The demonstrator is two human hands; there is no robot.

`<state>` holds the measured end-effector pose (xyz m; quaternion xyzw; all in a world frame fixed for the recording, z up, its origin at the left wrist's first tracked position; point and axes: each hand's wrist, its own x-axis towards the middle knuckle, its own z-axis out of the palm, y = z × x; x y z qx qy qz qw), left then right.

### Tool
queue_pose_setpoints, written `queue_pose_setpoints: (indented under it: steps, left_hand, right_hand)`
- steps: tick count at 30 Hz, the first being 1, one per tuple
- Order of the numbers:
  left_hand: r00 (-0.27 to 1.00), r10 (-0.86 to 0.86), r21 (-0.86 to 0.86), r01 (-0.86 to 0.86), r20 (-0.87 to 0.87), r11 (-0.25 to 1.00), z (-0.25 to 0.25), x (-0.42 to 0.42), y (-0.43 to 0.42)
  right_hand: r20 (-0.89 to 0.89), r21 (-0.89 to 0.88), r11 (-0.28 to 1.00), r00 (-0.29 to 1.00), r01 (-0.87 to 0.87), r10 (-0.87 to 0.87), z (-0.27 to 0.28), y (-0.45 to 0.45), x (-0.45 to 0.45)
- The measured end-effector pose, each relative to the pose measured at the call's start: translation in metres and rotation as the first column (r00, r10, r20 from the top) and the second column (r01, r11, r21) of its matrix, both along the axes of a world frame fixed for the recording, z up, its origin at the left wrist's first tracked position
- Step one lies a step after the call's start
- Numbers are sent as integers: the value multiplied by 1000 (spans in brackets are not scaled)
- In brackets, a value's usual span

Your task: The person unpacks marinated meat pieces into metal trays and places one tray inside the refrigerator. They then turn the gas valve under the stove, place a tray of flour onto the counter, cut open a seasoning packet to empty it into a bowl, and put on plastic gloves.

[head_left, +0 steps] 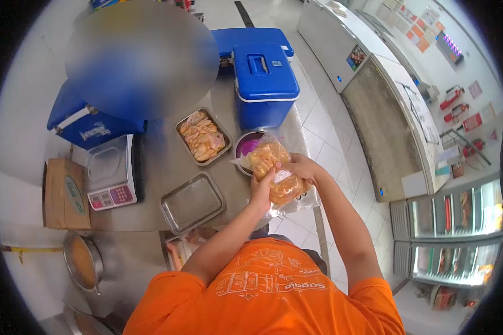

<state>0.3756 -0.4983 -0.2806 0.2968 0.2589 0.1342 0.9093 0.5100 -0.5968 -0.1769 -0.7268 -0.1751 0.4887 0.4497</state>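
Both of my hands grip a clear plastic bag [267,153] filled with orange-yellow marinated pieces, above the table's right edge. My left hand [262,190] holds its left side, and my right hand [303,169] is closed on its right side. A white label shows on the bag between them. Partly behind the bag stands a metal bowl [240,140] with something purple in it. To the left, a metal tray [203,137] holds similar marinated pieces. Nearer to me lies a bare metal tray [193,202].
Blue coolers [266,75] stand at the back of the metal table [162,162]. A scale [110,173] and a cardboard box [66,192] are at the left, with a metal pot [82,261] below. White freezers [332,42] line the right. A blurred oval hides the back left.
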Motion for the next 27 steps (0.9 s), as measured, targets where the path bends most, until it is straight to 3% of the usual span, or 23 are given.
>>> queue_pose_setpoints:
  steps: [3, 4, 6, 7, 9, 12, 15, 18, 21, 22, 23, 26, 27]
  left_hand:
    - [993, -1, -424, 51, 117, 904, 0, -7, 20]
    - [995, -29, -315, 59, 100, 947, -2, -3, 19]
    - [1000, 5, -268, 2, 27, 963, 5, -1, 16]
    - [1000, 25, -247, -27, -12, 969, 8, -1, 14]
    - [999, -10, -360, -6, -44, 933, 3, 0, 12]
    - [1000, -2, -466, 1, -4, 885, -9, 5, 9]
    - [999, -21, -509, 39, 40, 860, -33, 13, 5]
    - [999, -48, -477, 55, 26, 877, -15, 15, 9]
    - [994, 35, -478, 17, 100, 878, -29, 30, 1]
    - [988, 27, -411, 39, 153, 911, -60, 38, -4]
    - [984, 31, -492, 59, 173, 868, -63, 36, -10]
    - [964, 52, -645, 134, 261, 752, -71, 46, -12]
    - [986, 59, -603, 49, 159, 797, -82, 55, -11]
  right_hand:
    - [-66, 185, 983, 998, 16, -4, -11, 3, -5]
    - [-54, 196, 980, 998, 27, -17, -17, 4, -5]
    - [-33, 216, 975, 999, 50, -44, -35, 8, -3]
    - [127, 142, 990, 991, 21, -39, -46, 10, 0]
    - [430, -18, 1000, 902, -10, 17, -54, 16, 1]
    - [653, -259, 966, 736, -4, 178, -37, 29, -6]
    - [629, -404, 911, 698, -83, 342, -13, 42, -4]
    - [506, -454, 890, 837, 52, 209, -14, 54, -4]
    - [642, -528, 849, 660, 11, 390, -34, 56, -16]
    - [629, -538, 843, 672, 14, 391, -9, 68, -29]
    - [660, -603, 796, 529, -50, 534, -15, 65, -33]
    - [593, -756, 644, 298, -112, 748, -18, 62, -29]
    - [718, -638, 769, 332, -37, 612, -36, 57, -20]
